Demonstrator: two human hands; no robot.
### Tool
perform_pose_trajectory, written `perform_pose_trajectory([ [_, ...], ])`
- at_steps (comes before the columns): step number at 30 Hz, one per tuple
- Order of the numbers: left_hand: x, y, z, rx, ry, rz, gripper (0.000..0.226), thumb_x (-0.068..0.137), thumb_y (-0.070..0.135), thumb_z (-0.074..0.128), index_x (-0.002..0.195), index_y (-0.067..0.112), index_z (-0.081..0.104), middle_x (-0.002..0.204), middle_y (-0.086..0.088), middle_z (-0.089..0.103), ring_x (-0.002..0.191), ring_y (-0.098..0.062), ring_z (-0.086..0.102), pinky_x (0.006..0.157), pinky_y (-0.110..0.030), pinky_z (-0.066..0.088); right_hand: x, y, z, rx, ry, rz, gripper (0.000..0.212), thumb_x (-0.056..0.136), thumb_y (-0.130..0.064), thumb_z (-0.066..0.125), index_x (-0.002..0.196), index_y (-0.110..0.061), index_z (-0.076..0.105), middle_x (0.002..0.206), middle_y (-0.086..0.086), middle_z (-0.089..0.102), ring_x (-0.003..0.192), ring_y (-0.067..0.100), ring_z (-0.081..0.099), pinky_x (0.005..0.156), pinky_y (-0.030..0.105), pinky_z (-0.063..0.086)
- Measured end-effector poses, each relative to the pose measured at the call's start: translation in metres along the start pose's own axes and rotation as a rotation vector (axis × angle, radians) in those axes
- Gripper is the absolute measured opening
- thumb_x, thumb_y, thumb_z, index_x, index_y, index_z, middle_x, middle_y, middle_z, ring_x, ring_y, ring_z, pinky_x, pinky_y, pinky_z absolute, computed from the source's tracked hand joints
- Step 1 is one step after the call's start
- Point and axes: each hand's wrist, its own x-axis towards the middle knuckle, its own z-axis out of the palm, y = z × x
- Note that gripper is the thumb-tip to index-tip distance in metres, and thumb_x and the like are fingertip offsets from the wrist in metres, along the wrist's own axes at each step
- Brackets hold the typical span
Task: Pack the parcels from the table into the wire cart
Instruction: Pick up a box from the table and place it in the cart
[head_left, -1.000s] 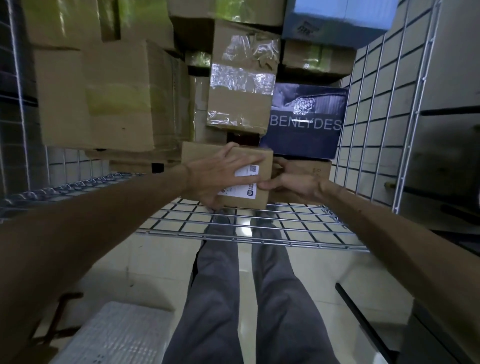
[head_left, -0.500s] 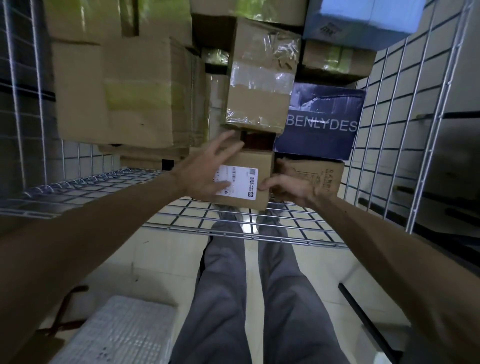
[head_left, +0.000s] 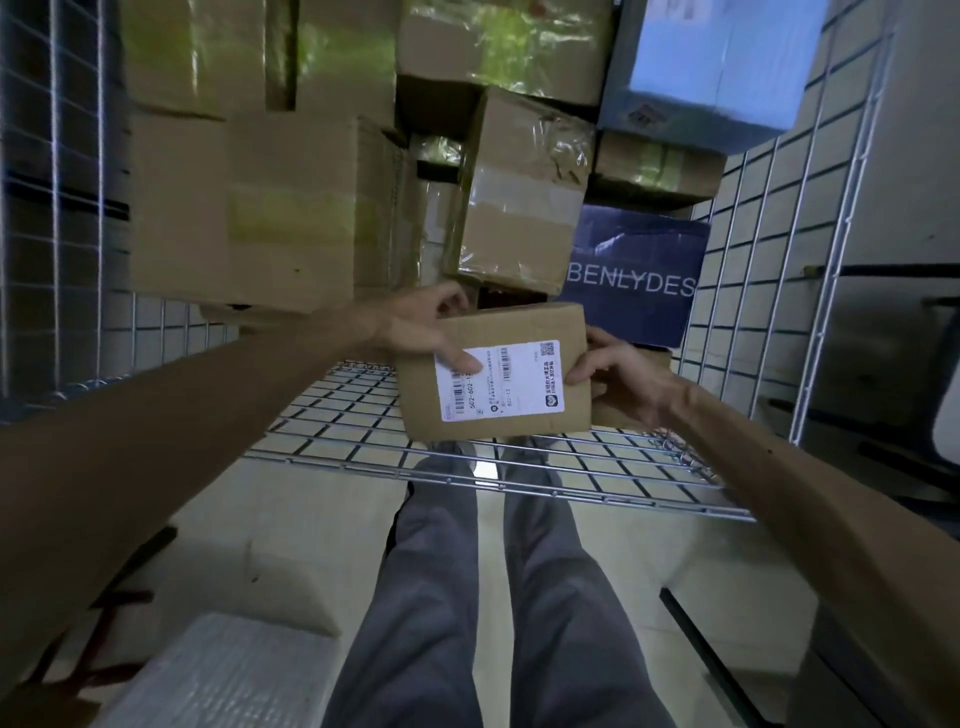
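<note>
Counted now: one left hand (head_left: 415, 332), one right hand (head_left: 618, 379), one labelled parcel (head_left: 493, 374), two blue boxes (head_left: 634, 244), at least six brown cartons (head_left: 234, 208), one wire cart (head_left: 337, 410).

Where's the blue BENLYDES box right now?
Head view, right of centre: the BENLYDES box stands in the wire cart, beside its right wall, behind the labelled parcel.

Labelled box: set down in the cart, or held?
Held: the left hand and right hand grip the labelled box at opposite ends, tilted, above the wire cart mesh.
</note>
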Motion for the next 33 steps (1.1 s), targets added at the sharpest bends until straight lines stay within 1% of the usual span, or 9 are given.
perform_pose_trajectory([
  [5,-0.018,0.018,-0.014,-0.107,-0.018,-0.015,0.102,0.068,0.042,0.086,0.151,0.040,0.027,0.125,0.006,0.052,0.100,-0.009,0.059,0.076,-0.027,0.051,-0.017,-0.037,-0.006,-0.126,0.028,-0.114,0.089,0.054,-0.014,0.073,0.139,-0.029,0.051,0.122,0.008,0.066,0.114,0.032,0.062,0.092,0.046,0.051],
  [9,-0.039,0.023,-0.025,-0.325,0.146,0.023,0.102,0.058,0.049,0.090,0.146,0.039,0.039,0.127,0.007,0.058,0.104,-0.013,0.064,0.090,-0.038,0.054,-0.031,-0.073,0.007,0.015,0.188,-0.291,0.093,0.066,-0.023,0.070,0.150,-0.027,0.033,0.132,-0.002,0.055,0.100,0.016,0.065,0.075,0.027,0.052],
  [15,-0.084,0.036,-0.056,-0.594,0.452,0.068,0.081,0.060,0.053,0.086,0.132,0.030,0.057,0.114,0.012,0.070,0.096,-0.005,0.068,0.080,-0.024,0.051,-0.050,-0.093,0.066,-0.096,0.242,-0.482,0.111,0.070,-0.051,0.083,0.153,-0.045,0.010,0.146,-0.001,0.048,0.128,0.020,0.053,0.102,0.046,0.047],
  [18,-0.106,0.049,-0.071,-0.669,0.583,0.051,0.065,0.053,0.058,0.087,0.109,0.034,0.064,0.106,0.014,0.071,0.096,-0.007,0.068,0.083,-0.027,0.052,-0.062,-0.104,0.108,-0.225,0.190,-0.587,0.103,0.073,-0.058,0.080,0.142,-0.067,0.004,0.147,-0.029,0.040,0.134,0.008,0.046,0.110,0.042,0.043],
  [20,-0.119,0.058,-0.079,-0.703,0.653,0.055,0.068,0.046,0.067,0.085,0.104,0.037,0.065,0.105,0.016,0.072,0.098,-0.008,0.068,0.091,-0.032,0.054,-0.072,-0.116,0.131,-0.319,0.176,-0.662,0.095,0.085,-0.046,0.073,0.150,-0.052,0.004,0.132,-0.042,0.043,0.118,-0.007,0.051,0.106,0.026,0.045],
  [24,-0.142,0.072,-0.097,-0.722,0.787,0.074,0.088,0.046,0.071,0.081,0.122,0.034,0.059,0.118,0.008,0.069,0.104,-0.014,0.066,0.098,-0.039,0.052,-0.078,-0.145,0.158,-0.411,0.254,-0.778,0.086,0.095,-0.030,0.066,0.157,-0.031,0.006,0.119,-0.047,0.050,0.114,0.000,0.054,0.107,0.041,0.045],
  [28,-0.151,0.069,-0.124,-0.764,0.846,0.156,0.096,0.048,0.076,0.081,0.129,0.031,0.053,0.118,0.008,0.069,0.106,-0.015,0.068,0.099,-0.042,0.052,-0.076,-0.183,0.181,-0.447,0.268,-0.816,0.082,0.095,-0.028,0.064,0.157,-0.030,0.010,0.140,-0.016,0.053,0.116,0.002,0.052,0.094,0.023,0.047],
  [30,-0.146,0.059,-0.143,-0.764,0.869,0.158,0.116,0.052,0.077,0.078,0.145,0.023,0.033,0.127,0.003,0.064,0.112,-0.020,0.064,0.102,-0.045,0.049,-0.065,-0.203,0.190,-0.443,0.229,-0.800,0.080,0.093,-0.033,0.065,0.154,-0.037,0.014,0.138,-0.013,0.056,0.120,0.011,0.057,0.099,0.034,0.051],
  [33,-0.138,0.047,-0.172,-0.783,0.842,0.172,0.103,0.072,0.058,0.078,0.147,0.020,0.020,0.129,-0.003,0.059,0.114,-0.025,0.061,0.103,-0.046,0.049,-0.036,-0.229,0.203,-0.432,0.230,-0.756,0.082,0.085,-0.039,0.068,0.151,-0.043,0.019,0.136,-0.011,0.059,0.121,0.020,0.059,0.101,0.053,0.050],
])
